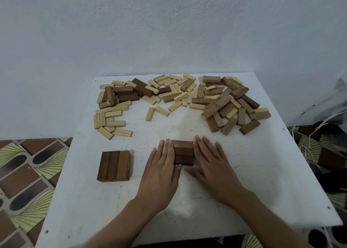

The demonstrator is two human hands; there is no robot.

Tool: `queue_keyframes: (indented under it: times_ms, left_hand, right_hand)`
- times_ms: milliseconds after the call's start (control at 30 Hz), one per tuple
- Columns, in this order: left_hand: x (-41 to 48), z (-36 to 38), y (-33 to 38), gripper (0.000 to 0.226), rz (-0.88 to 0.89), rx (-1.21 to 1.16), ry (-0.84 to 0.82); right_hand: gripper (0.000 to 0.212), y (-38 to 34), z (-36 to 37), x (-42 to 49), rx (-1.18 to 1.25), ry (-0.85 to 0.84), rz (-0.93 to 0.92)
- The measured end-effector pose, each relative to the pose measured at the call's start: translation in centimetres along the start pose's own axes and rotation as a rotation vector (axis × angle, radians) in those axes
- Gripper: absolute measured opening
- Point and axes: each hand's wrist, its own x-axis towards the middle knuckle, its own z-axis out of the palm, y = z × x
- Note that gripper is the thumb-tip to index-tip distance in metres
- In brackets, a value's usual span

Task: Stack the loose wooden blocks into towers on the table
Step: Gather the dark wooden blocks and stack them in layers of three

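Note:
A small group of three dark brown blocks lies side by side on the white table near its middle front. My left hand lies flat against the group's left end, and my right hand lies flat against its right end, fingers straight and together, thumbs below the blocks. A second set of three dark blocks stands packed together at the front left. Many loose blocks, pale and brown, lie scattered across the far part of the table.
A pale blue wall rises right behind the table. Patterned floor tiles show at the left, and white cords with dark clutter lie at the right.

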Motion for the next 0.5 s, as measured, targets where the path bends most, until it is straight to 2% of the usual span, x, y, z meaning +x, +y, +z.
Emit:
queue_keyframes:
  times_ms: [200,333,500]
  left_hand:
    - [-0.1,0.9,-0.2,0.064,-0.01,0.062,0.132]
    - [-0.8,0.8,-0.3,0.073,-0.052,0.134,0.101]
    - [-1.5,0.7,-0.3,0.068,-0.07,0.256,0.072]
  right_hand:
    - [0.081,-0.1,0.5,0.4,0.03,0.079,0.039]
    - [0.087,0.1,0.5,0.4,0.049,0.055,0.038]
    - [0.084,0.2,0.3,0.5,0.036,0.019,0.043]
